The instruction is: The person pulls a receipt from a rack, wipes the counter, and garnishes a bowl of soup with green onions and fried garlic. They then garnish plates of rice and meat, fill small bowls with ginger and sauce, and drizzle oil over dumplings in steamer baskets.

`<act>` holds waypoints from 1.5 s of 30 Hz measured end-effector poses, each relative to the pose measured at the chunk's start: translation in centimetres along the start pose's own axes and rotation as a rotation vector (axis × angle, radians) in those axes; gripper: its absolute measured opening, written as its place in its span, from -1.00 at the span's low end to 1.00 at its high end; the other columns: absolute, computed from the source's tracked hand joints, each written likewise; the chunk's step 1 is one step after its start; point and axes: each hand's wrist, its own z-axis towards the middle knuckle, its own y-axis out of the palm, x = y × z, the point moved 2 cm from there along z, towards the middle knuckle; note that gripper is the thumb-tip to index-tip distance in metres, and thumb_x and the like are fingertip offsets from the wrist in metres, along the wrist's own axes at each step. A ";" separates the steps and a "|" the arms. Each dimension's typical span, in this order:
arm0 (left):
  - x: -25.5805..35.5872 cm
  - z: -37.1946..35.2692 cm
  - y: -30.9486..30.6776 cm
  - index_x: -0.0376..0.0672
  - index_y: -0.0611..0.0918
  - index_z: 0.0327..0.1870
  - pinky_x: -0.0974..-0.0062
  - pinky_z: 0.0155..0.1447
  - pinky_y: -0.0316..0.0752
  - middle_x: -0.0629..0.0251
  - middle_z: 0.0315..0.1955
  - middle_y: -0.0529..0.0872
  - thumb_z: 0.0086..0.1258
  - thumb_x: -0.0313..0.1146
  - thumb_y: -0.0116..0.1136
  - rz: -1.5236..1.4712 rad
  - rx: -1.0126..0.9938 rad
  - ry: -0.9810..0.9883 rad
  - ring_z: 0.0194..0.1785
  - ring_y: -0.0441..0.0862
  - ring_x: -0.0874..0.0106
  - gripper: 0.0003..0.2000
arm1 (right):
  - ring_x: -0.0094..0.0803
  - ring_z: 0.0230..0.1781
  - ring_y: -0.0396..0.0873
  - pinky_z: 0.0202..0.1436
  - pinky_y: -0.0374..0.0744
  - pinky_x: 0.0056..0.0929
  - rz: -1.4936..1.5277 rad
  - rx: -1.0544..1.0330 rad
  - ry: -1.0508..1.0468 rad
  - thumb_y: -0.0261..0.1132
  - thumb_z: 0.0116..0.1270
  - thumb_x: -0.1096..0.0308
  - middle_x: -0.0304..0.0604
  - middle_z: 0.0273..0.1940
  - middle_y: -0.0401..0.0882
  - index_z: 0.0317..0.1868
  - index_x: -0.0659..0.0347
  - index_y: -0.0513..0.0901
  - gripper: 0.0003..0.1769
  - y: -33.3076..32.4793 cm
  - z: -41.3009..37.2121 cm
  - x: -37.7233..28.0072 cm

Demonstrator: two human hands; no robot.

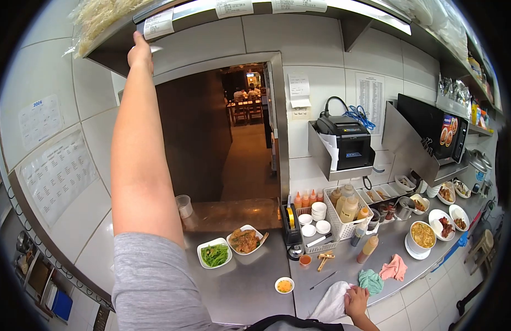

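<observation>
My left hand (140,55) is raised to the left end of the ticket rail (189,12) along the shelf edge. Its thumb points up beside a printed order slip (159,25); the fingers look closed but are partly hidden. Low on the right, my right hand (356,302) rests with curled fingers on a white cloth (331,302) at the counter's front edge. A green cloth (371,281) and a pink cloth (393,267) lie beside it. Further left stand a dish of green vegetables (214,254), a dish of browned food (244,241) and a small bowl (284,285).
The steel counter (239,292) runs below a pass-through opening onto a dining room. A receipt printer (346,140) hangs on the wall. Below it sit a white basket of sauce bottles (349,209) and stacked small dishes (318,211). A soup bowl (421,237) and plated food stand right.
</observation>
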 end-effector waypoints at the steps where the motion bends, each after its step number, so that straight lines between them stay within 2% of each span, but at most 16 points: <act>1: -0.4 -0.1 0.1 -0.43 0.60 0.04 0.32 -0.14 0.45 0.11 -0.18 0.68 0.44 0.32 -0.16 -0.008 0.103 0.082 -0.22 0.59 0.34 -0.22 | -0.11 0.07 0.47 0.36 0.18 0.18 0.003 -0.003 0.003 0.32 0.10 0.28 -0.14 -0.04 0.57 -0.19 0.08 0.65 -0.77 0.0 0.0 0.0; 2: -1.7 -0.4 0.4 -0.32 0.57 0.13 0.27 -0.01 0.46 0.10 0.01 0.63 0.46 0.27 -0.15 -0.065 0.012 -0.027 -0.06 0.59 0.31 -0.30 | -0.11 0.08 0.47 0.36 0.18 0.18 -0.003 0.003 0.001 0.32 0.11 0.28 -0.14 -0.04 0.57 -0.19 0.08 0.65 -0.77 0.0 0.0 0.0; 4: -2.9 -2.9 1.5 -0.15 0.49 0.28 0.17 0.09 0.43 0.13 0.22 0.51 0.47 0.17 -0.09 0.105 -0.179 -0.135 0.08 0.55 0.24 -0.40 | -0.11 0.08 0.47 0.36 0.18 0.17 -0.008 0.006 0.002 0.32 0.11 0.28 -0.13 -0.04 0.57 -0.19 0.08 0.65 -0.77 0.1 -0.1 0.0; 6: -3.4 -4.6 3.7 0.11 0.47 0.32 0.12 0.07 0.42 0.31 0.35 0.36 0.42 0.12 0.08 0.258 -0.375 -0.197 0.24 0.49 0.23 -0.48 | -0.11 0.09 0.47 0.36 0.18 0.17 -0.006 -0.002 0.000 0.31 0.11 0.29 -0.13 -0.04 0.57 -0.19 0.08 0.65 -0.77 0.0 0.0 0.0; 8: -2.5 -6.6 5.9 0.06 0.45 0.33 0.14 0.16 0.39 0.32 0.35 0.37 0.37 0.19 0.12 0.289 -0.493 -0.091 0.27 0.45 0.23 -0.40 | -0.11 0.08 0.47 0.37 0.18 0.14 -0.006 0.005 -0.001 0.32 0.11 0.30 -0.13 -0.05 0.56 -0.17 0.08 0.65 -0.76 -0.2 0.1 -0.2; 11: 0.3 -9.0 8.4 0.01 0.51 0.29 0.16 0.26 0.32 0.35 0.32 0.40 0.34 0.27 0.11 0.225 -0.480 0.023 0.29 0.41 0.25 -0.36 | -0.12 0.06 0.48 0.37 0.18 0.10 -0.007 0.013 0.002 0.34 0.10 0.32 -0.13 -0.07 0.56 -0.16 0.08 0.65 -0.75 -0.6 0.2 -0.4; 14: 1.8 -10.0 10.0 -0.03 0.56 0.24 0.17 0.33 0.25 0.35 0.29 0.43 0.35 0.30 0.07 0.205 -0.515 0.031 0.29 0.38 0.27 -0.35 | -0.12 0.08 0.47 0.37 0.18 0.13 0.004 0.005 0.012 0.33 0.11 0.31 -0.14 -0.04 0.56 -0.16 0.07 0.66 -0.75 -0.4 0.1 -0.1; 22: 2.2 -11.9 11.2 -0.05 0.65 0.14 0.12 0.35 0.23 0.31 0.23 0.48 0.37 0.32 -0.01 0.170 -0.496 -0.010 0.20 0.41 0.29 -0.37 | -0.13 0.10 0.47 0.38 0.18 0.14 0.016 -0.010 0.017 0.32 0.12 0.29 -0.15 -0.02 0.57 -0.16 0.05 0.67 -0.76 -0.6 0.2 0.0; 28: 2.0 -11.7 10.5 -0.08 0.62 0.18 0.11 0.35 0.22 0.29 0.28 0.45 0.41 0.31 -0.06 0.183 -0.497 -0.028 0.21 0.42 0.26 -0.35 | -0.13 0.09 0.48 0.37 0.18 0.17 0.027 -0.003 0.021 0.32 0.13 0.29 -0.16 -0.01 0.57 -0.18 0.05 0.67 -0.78 -0.4 0.1 0.1; 34: 1.6 -9.8 8.2 -0.08 0.49 0.33 0.09 0.30 0.29 0.24 0.36 0.39 0.45 0.23 -0.07 0.190 -0.372 -0.055 0.24 0.45 0.21 -0.37 | -0.12 0.09 0.48 0.37 0.17 0.19 0.026 0.000 0.015 0.32 0.13 0.27 -0.15 0.00 0.57 -0.18 0.06 0.67 -0.77 0.0 0.0 0.4; 38: 0.6 -6.9 6.6 -0.04 0.32 0.45 0.07 0.28 0.32 0.22 0.39 0.34 0.48 0.11 -0.03 0.143 -0.300 -0.074 0.27 0.45 0.17 -0.38 | -0.12 0.09 0.47 0.37 0.17 0.19 0.029 -0.003 0.013 0.31 0.14 0.26 -0.13 -0.02 0.57 -0.17 0.06 0.67 -0.77 -0.1 0.0 0.4; 40: 0.3 -6.1 6.0 -0.46 0.52 0.19 0.32 0.25 0.37 0.00 0.14 0.59 0.47 -0.04 0.01 0.055 -0.109 0.099 0.14 0.54 0.21 -0.43 | -0.12 0.09 0.47 0.37 0.17 0.18 0.034 -0.008 0.017 0.30 0.14 0.26 -0.13 -0.02 0.57 -0.17 0.07 0.67 -0.77 -0.1 0.1 0.4; 41: 0.1 -5.7 5.7 -0.46 0.53 0.17 0.30 0.22 0.39 -0.05 0.18 0.57 0.44 -0.20 -0.03 0.027 -0.102 0.112 0.22 0.53 0.18 -0.53 | -0.11 0.09 0.47 0.37 0.17 0.18 0.027 -0.007 0.016 0.30 0.14 0.26 -0.12 -0.03 0.57 -0.17 0.07 0.67 -0.77 -0.1 0.1 0.4; 42: 0.5 -5.9 5.2 -0.46 0.53 0.17 0.30 0.22 0.39 -0.05 0.18 0.57 0.44 -0.20 -0.03 0.026 -0.102 0.113 0.22 0.53 0.18 -0.53 | -0.11 0.09 0.47 0.37 0.17 0.17 0.020 -0.007 0.014 0.30 0.14 0.27 -0.11 -0.03 0.57 -0.17 0.07 0.67 -0.77 -0.1 0.0 0.3; 44: 1.1 -6.4 4.2 -0.45 0.53 0.19 0.31 0.23 0.39 -0.07 0.22 0.55 0.38 -0.36 -0.10 0.061 -0.072 0.017 0.28 0.51 0.16 -0.57 | -0.11 0.09 0.47 0.37 0.18 0.17 0.016 -0.001 0.009 0.30 0.14 0.27 -0.11 -0.03 0.57 -0.17 0.08 0.67 -0.77 -0.2 0.1 0.1; 45: 1.0 -6.0 3.9 -0.44 0.53 0.18 0.34 0.24 0.39 -0.09 0.23 0.54 0.31 -0.46 -0.16 0.065 -0.052 0.034 0.31 0.49 0.14 -0.55 | -0.10 0.08 0.47 0.36 0.18 0.16 0.013 0.004 0.004 0.30 0.14 0.27 -0.11 -0.04 0.57 -0.17 0.08 0.67 -0.77 -0.3 0.1 0.0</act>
